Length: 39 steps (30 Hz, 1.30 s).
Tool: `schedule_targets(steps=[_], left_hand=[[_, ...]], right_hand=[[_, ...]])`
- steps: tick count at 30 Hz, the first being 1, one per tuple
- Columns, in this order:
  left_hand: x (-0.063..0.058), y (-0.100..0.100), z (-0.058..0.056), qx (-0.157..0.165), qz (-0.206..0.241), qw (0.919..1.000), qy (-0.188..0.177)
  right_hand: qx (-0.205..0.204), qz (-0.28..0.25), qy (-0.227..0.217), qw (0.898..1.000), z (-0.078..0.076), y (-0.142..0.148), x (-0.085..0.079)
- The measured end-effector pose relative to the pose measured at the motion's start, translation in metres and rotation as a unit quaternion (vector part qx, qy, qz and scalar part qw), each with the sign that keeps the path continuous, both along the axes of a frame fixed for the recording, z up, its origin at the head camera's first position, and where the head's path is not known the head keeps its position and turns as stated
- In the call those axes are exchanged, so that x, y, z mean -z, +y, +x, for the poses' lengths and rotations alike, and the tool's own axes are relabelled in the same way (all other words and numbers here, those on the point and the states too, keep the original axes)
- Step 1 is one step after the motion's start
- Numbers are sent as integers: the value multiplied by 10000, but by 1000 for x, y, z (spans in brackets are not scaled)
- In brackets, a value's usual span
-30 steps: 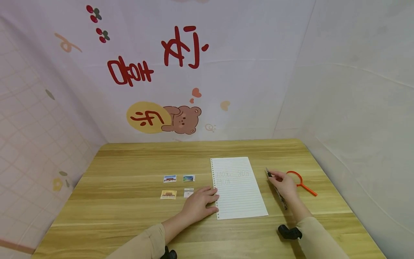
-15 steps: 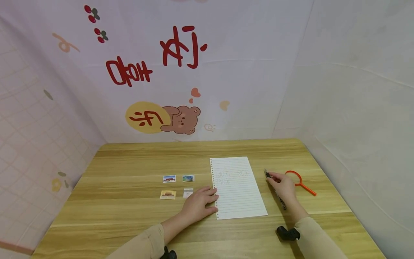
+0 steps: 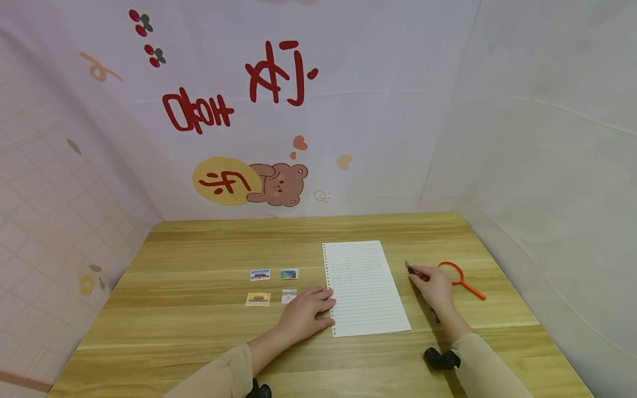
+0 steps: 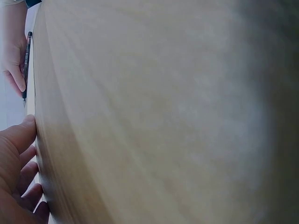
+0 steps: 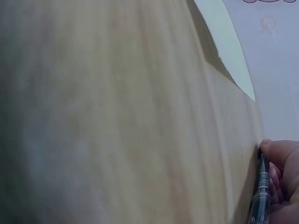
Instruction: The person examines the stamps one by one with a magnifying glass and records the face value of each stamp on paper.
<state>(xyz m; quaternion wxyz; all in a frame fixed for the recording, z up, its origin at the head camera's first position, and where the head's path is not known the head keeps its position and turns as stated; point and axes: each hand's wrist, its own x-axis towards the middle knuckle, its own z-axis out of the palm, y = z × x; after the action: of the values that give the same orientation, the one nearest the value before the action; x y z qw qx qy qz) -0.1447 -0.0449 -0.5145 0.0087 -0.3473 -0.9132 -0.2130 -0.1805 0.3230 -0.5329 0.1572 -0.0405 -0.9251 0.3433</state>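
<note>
My right hand [image 3: 436, 289] pinches a dark pen [image 5: 262, 182] between thumb and fingers, just right of the lined paper. The pen lies low along the tabletop, its tip pointing to the back of the table. The white sheet of paper [image 3: 370, 309] has punched holes down its left side and faint handwritten figures near the top. My left hand [image 3: 304, 315] rests flat at that holed edge, fingers spread and relaxed, fingertips touching the paper. Beyond the left thumb, the left wrist view shows the pen [image 4: 27, 60] too.
Several small stamps lie in two rows left of the paper, among them a yellow stamp [image 3: 258, 299] and a blue-green stamp [image 3: 289, 273]. A red-orange magnifying glass [image 3: 474, 291] lies right of the right hand. Wooden tabletop [image 3: 179, 265]; printed cloth [image 3: 378, 121] hangs behind.
The head view has shifted very slightly. My right hand and the pen have moved a little toward the paper and nearer the front; my left hand has stayed at the sheet's edge.
</note>
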Motion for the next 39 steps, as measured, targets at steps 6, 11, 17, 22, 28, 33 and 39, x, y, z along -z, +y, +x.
schedule_targets(steps=[6,11,17,22,28,33,39], left_hand=[[2,0,0,-20,3,10000,-48],[2,0,0,-36,25,10000,-45],[1,-1,1,-40,-2,10000,-65],[-1,0,1,-28,19,10000,-60],[-2,0,2,-40,-23,10000,-61],[-1,0,2,-55,-37,9999,-91],[-2,0,2,-61,-48,9999,-117]], right_hand=[[60,-164,-82,9998,2,2,-1],[179,-813,-281,9961,5,6,-4],[298,-1010,-13,9944,14,18,-16],[485,-1129,225,9922,20,36,-25],[635,-1154,305,9908,26,57,-28],[779,-823,220,9933,32,73,-27],[877,-525,118,9947,39,88,-20]])
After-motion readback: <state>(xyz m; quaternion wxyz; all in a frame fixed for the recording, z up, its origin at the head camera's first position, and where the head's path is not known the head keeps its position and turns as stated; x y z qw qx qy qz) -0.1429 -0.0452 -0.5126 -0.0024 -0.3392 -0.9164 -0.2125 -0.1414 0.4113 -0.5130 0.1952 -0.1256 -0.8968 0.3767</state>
